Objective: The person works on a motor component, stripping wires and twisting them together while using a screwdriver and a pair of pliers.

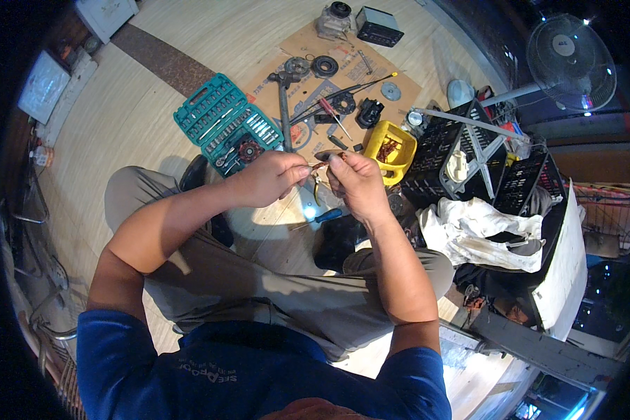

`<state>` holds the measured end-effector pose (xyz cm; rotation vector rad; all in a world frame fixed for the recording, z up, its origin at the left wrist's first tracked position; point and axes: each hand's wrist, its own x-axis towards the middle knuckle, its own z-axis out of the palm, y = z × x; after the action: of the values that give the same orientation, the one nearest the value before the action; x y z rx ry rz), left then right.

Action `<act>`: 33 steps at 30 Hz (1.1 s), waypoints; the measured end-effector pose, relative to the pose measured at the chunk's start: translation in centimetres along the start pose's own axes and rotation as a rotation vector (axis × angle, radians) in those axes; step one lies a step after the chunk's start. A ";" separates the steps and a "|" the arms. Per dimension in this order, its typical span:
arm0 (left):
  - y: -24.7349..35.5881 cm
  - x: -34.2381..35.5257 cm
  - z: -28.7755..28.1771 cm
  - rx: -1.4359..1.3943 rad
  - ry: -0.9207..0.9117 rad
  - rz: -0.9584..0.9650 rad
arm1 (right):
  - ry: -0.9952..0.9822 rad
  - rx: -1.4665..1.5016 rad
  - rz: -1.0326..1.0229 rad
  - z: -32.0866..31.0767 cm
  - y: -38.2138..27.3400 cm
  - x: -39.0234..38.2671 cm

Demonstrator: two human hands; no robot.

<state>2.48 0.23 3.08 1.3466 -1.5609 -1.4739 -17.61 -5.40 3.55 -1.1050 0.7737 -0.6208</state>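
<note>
My left hand (pixel 274 179) is closed in a pinch, its fingertips on a thin copper-coloured strand (pixel 319 166). Close by on the right, my right hand (pixel 358 183) pinches the other end of that strand between thumb and fingers. Most of the piece is hidden by the fingers. Below and between the hands, pliers with yellow-and-black handles (pixel 317 190) show in part. A yellow cut-open container (pixel 407 162) stands just right of my right hand, with copper-coloured scraps (pixel 389 149) inside. On the floor beneath lies a blue-handled screwdriver (pixel 329 215).
A teal socket set case (pixel 210 98) lies open at left. Spread cardboard (pixel 399 73) bears a hammer (pixel 284 105), a red-handled screwdriver (pixel 327 107) and round metal parts (pixel 324 66). Black crates (pixel 427 157), a white cloth (pixel 469 231) and a fan (pixel 570 63) stand right.
</note>
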 end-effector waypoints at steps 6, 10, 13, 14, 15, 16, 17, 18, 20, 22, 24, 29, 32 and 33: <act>-1.7 -0.4 -0.2 -0.632 -0.260 -0.069 | -0.027 -0.143 -0.021 0.5 -1.2 -0.4; -1.9 0.0 0.1 -0.836 -0.369 -0.082 | 0.031 -0.318 -0.117 0.6 -0.6 -0.2; -1.6 0.4 0.5 -0.427 -0.106 -0.025 | 0.100 -0.225 -0.177 1.5 0.1 0.1; -1.1 0.2 0.9 -0.329 0.005 0.009 | 0.102 -0.223 -0.176 1.4 0.3 0.1; -0.8 0.2 1.1 -0.230 0.114 0.044 | 0.105 -0.260 -0.161 1.3 0.6 0.1; -1.1 0.1 0.9 -0.230 0.117 0.042 | 0.103 -0.298 -0.146 1.5 0.5 0.2; -1.5 0.2 0.6 -0.188 0.098 0.048 | 0.100 -0.296 -0.145 1.5 0.3 0.1; -1.7 0.2 0.4 -0.146 0.078 0.054 | 0.076 -0.303 -0.098 1.5 -0.1 0.0; -1.6 0.3 0.1 -0.241 0.004 0.012 | 0.055 -0.313 -0.052 1.0 -0.6 -0.1; -1.3 0.3 -0.3 -0.334 -0.070 -0.031 | -0.005 -0.296 -0.101 0.4 -0.7 0.0; -1.0 0.2 -0.6 -0.414 -0.172 -0.066 | 0.001 -0.292 -0.108 0.7 -0.6 0.0; -1.0 0.2 0.6 -0.258 0.012 -0.012 | 0.080 -0.318 -0.147 1.1 0.1 0.1; -1.0 0.1 0.6 -0.169 0.092 0.024 | 0.038 -0.317 -0.088 0.9 0.0 0.2; -1.1 0.1 0.6 -0.165 0.098 0.011 | 0.036 -0.316 -0.088 1.0 -0.2 0.1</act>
<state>2.24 0.51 1.91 1.2925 -1.3528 -1.4734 -16.74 -5.04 3.98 -1.4266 0.8782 -0.6063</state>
